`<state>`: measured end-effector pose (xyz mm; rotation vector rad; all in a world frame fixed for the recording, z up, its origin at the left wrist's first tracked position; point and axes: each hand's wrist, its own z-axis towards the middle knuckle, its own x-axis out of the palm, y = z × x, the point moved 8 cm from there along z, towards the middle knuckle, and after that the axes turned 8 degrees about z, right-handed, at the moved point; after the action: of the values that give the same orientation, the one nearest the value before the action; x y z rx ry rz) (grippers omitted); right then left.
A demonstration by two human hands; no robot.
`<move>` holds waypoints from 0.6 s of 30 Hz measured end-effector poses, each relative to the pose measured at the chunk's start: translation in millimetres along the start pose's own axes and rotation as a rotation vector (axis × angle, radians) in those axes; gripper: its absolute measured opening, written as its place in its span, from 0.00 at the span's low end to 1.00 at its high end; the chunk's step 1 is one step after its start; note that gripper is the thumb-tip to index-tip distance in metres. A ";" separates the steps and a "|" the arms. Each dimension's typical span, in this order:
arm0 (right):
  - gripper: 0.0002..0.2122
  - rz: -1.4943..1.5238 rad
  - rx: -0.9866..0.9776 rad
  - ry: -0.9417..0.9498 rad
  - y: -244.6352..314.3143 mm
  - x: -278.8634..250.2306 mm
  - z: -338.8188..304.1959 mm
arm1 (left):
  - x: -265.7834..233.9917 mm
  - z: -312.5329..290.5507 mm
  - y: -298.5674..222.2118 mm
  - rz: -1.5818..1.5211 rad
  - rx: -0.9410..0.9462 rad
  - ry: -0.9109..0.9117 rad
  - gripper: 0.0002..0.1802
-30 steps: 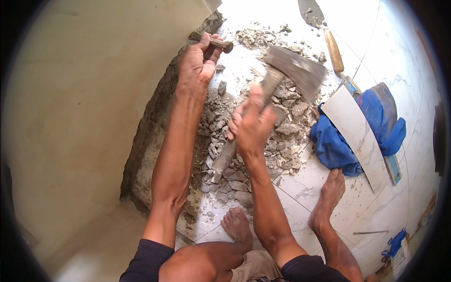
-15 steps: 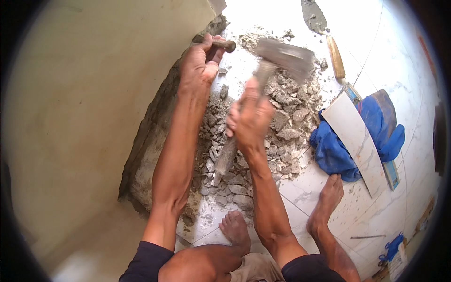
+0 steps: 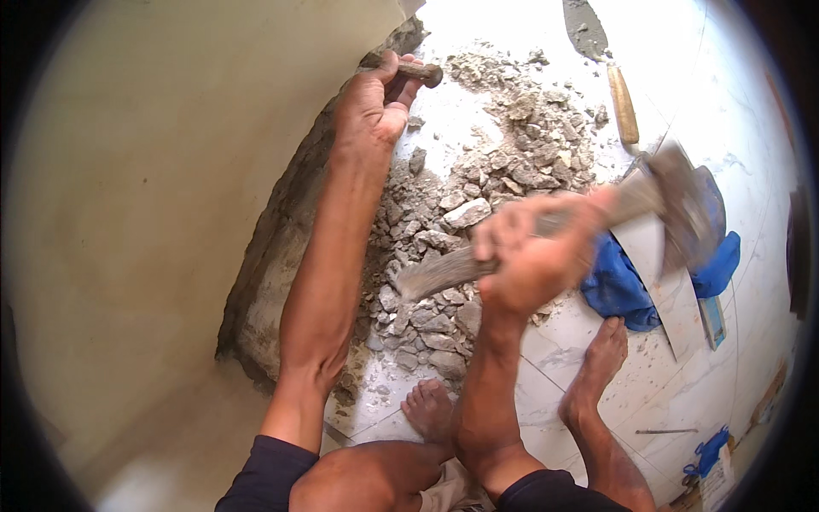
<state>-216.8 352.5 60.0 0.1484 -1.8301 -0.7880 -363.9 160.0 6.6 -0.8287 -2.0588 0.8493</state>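
Note:
My left hand [image 3: 374, 102] is closed around a chisel [image 3: 421, 72], whose rounded head sticks out to the right. The chisel's other end points at the broken lower edge [image 3: 290, 205] of the wall, and its tip is hidden. In my right hand [image 3: 546, 247] is a hammer [image 3: 687, 209] with a wooden handle, gripped midway and swung out to the right. Its heavy head is smeared by motion, over the blue cloth and the tile strip. Between and below my hands lies a heap of broken rubble [image 3: 435, 320].
A trowel [image 3: 624, 107] with a wooden handle lies at the far right. Beside my right foot [image 3: 601, 358] are a blue cloth [image 3: 618, 286] and a cut tile strip [image 3: 674, 320]. A plain beige wall [image 3: 153, 213] fills the left. A thin rod [image 3: 665, 431] rests on the tiles.
My right hand has swung the hammer away from the chisel, to the right and nearer to me. My left hand stays at the wall edge with the chisel, its place in view shifted slightly.

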 end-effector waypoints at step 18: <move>0.20 -0.499 0.101 0.168 -70.3 11.4 15.2 | 3.3 5.0 -0.9 -0.158 -0.036 -0.017 0.15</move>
<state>-253.2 299.7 25.4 0.7365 -1.6900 -0.9900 -369.9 160.6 6.0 -0.6695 -2.1279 0.7367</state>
